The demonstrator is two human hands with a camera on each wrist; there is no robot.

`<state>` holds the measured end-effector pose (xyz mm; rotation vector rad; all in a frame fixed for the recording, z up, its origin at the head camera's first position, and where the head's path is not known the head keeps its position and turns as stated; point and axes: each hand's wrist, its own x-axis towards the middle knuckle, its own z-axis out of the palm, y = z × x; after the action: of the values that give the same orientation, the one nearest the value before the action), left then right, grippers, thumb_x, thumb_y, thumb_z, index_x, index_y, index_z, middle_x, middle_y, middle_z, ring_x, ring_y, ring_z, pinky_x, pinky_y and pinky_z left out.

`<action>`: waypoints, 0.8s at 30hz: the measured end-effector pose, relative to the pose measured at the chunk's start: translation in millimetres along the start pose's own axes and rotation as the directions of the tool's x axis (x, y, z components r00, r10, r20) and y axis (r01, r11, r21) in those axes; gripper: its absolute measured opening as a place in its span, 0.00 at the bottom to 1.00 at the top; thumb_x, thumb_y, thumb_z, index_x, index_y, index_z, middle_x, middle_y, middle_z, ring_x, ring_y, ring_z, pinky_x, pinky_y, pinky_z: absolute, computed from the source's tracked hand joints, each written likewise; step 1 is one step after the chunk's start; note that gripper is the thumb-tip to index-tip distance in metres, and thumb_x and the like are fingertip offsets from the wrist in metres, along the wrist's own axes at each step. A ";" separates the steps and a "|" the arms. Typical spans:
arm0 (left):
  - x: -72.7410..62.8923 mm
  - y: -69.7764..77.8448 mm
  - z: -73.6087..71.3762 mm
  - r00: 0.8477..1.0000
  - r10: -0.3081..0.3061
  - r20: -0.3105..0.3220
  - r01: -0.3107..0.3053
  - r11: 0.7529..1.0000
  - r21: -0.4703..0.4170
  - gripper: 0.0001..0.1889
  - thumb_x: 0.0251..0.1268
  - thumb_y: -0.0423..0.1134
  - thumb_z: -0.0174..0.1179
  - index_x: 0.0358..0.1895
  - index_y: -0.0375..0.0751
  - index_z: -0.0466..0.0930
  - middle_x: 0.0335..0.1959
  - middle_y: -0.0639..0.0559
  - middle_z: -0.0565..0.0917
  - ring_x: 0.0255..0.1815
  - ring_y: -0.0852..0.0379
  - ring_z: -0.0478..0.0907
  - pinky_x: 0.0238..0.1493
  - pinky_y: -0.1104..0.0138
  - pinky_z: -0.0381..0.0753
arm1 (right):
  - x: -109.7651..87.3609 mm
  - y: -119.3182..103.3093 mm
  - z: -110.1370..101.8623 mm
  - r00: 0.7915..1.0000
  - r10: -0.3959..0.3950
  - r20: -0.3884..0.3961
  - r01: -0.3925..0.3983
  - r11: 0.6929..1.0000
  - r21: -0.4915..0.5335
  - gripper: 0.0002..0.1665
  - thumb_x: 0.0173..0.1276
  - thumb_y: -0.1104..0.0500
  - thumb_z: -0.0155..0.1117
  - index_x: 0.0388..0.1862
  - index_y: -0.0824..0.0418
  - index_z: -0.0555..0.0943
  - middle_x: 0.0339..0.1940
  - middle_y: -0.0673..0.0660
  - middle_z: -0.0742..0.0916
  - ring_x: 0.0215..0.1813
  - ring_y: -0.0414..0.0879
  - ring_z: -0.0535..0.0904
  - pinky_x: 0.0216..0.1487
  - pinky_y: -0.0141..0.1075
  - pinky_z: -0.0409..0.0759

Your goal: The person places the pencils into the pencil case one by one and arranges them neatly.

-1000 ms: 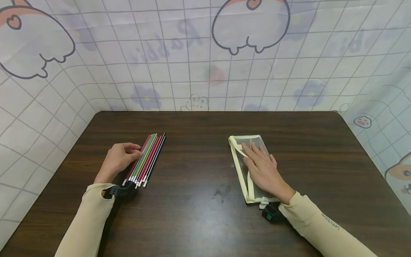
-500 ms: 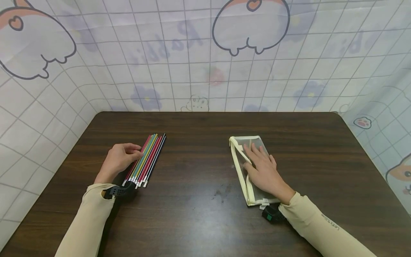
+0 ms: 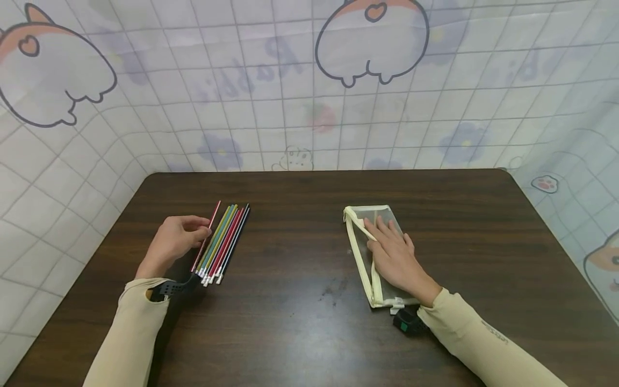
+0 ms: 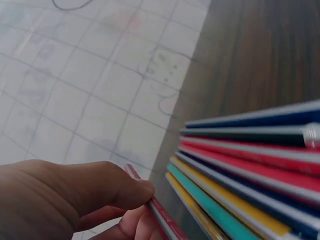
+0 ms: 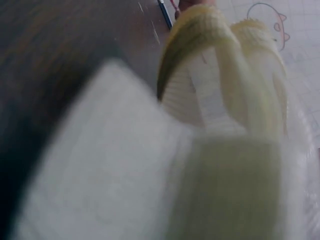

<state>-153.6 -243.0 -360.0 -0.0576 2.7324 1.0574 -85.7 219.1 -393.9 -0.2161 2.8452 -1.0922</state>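
Observation:
Between thumb and fingertips, my left hand [image 3: 174,242] pinches a red pencil [image 3: 200,252], its far end tilted up a little apart from the others. Just right of it, several more pencils [image 3: 227,242] lie side by side in yellow, green, red and dark blue, their white eraser ends toward me. On the right, my right hand [image 3: 396,260] rests with spread fingers on a see-through pencil case [image 3: 360,258] with cream zipper edging. In the right wrist view the case's mouth gapes between its zipper edges [image 5: 197,30]; that hand is out of sight there.
A dark brown wooden table [image 3: 290,242] carries everything. Behind it and at both sides hangs a white gridded cloth [image 3: 271,123] with cartoon prints. A white tag [image 3: 397,308] sticks out at the case's near end. Black straps with cameras [image 3: 408,321] sit on both wrists.
My left hand has shifted slightly left, and the red pencil in its pinch has come away from the row. The right hand stays on the case. The head view has tilted slightly.

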 end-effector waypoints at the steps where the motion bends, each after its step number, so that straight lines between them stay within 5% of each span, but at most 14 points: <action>1: -0.8 1.2 0.0 1.000 0.004 0.003 -0.004 1.000 -0.005 0.21 0.77 0.44 0.59 0.66 0.38 0.79 0.60 0.33 0.84 0.50 0.46 0.89 0.60 0.44 0.86 | 0.2 0.3 0.2 1.000 0.000 0.002 0.000 1.000 0.004 0.32 0.86 0.49 0.34 0.86 0.49 0.55 0.87 0.63 0.52 0.88 0.67 0.39 0.80 0.74 0.32; 15: -3.1 39.6 22.4 0.991 0.100 0.090 -0.087 0.987 -0.136 0.24 0.75 0.41 0.60 0.69 0.36 0.75 0.56 0.35 0.84 0.46 0.54 0.88 0.53 0.56 0.92 | 0.1 1.8 -0.9 1.000 0.014 -0.004 -0.014 1.000 0.011 0.32 0.86 0.50 0.34 0.85 0.49 0.56 0.87 0.63 0.53 0.88 0.66 0.38 0.81 0.73 0.31; 24: 0.3 70.6 53.0 0.969 0.155 0.190 -0.084 0.938 -0.337 0.26 0.74 0.36 0.60 0.71 0.31 0.69 0.57 0.30 0.82 0.46 0.53 0.87 0.53 0.55 0.92 | 0.2 0.6 -0.3 1.000 0.019 -0.009 -0.019 0.999 0.027 0.32 0.86 0.49 0.34 0.85 0.49 0.56 0.87 0.62 0.53 0.88 0.66 0.39 0.81 0.73 0.32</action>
<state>-152.1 -155.1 -351.5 0.1662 2.3706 1.4513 -86.0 219.7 -394.1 -0.1827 2.8328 -1.1293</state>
